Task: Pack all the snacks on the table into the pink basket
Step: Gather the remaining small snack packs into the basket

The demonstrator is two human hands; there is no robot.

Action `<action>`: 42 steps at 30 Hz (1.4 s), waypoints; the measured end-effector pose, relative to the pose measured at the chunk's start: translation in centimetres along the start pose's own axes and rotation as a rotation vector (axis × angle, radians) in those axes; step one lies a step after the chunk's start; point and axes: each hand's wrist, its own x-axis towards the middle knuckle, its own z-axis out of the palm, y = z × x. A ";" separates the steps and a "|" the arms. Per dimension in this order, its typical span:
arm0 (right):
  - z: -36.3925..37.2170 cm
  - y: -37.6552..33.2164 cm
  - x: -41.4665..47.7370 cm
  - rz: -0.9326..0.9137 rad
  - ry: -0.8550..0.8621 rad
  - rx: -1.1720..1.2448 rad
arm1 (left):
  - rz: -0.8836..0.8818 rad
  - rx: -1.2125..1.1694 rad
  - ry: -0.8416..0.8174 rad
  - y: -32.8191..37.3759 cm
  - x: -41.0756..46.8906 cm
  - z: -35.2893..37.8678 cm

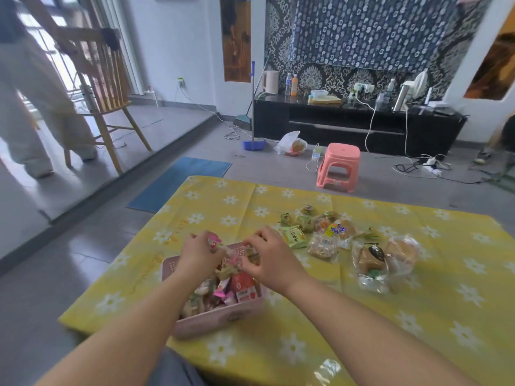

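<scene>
The pink basket (220, 320) sits at the table's near left, filled with several wrapped snacks, among them a red-and-white carton (244, 286). My left hand (199, 253) is over the basket's far end, fingers closed on small wrapped snacks. My right hand (271, 256) is beside it over the far right corner, also gripping small packets. On the yellow flowered tablecloth (306, 344), right of the basket, lie more snacks: a green packet (295, 236), a clear-wrapped nut bar (322, 246), a blue-yellow bun packet (340, 229), two wrapped breads (372, 260) and small green sweets (306, 211).
A pink plastic stool (338, 168) stands on the floor beyond the table. A blue mat (181, 183) lies at the far left corner. A person stands by a wooden chair (108, 87) at upper left. A black TV cabinet (356, 126) lines the wall.
</scene>
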 end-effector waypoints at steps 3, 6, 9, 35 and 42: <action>2.3 -1.9 1.0 -0.036 -0.050 0.024 | -0.017 0.048 0.009 -2.9 -0.4 -1.0; 3.9 -2.7 1.7 -0.025 -0.109 0.036 | -0.009 0.089 -0.032 -4.5 -0.3 -1.2; 5.3 -2.6 2.0 0.000 -0.147 0.017 | -0.025 0.115 -0.112 -6.1 0.0 -1.3; 7.6 -2.4 2.3 0.174 -0.597 -0.053 | 0.295 0.695 -0.598 -6.1 -0.7 -2.6; 8.2 -2.6 2.9 0.360 -0.212 0.086 | 0.208 0.448 -0.362 -5.2 0.5 -3.8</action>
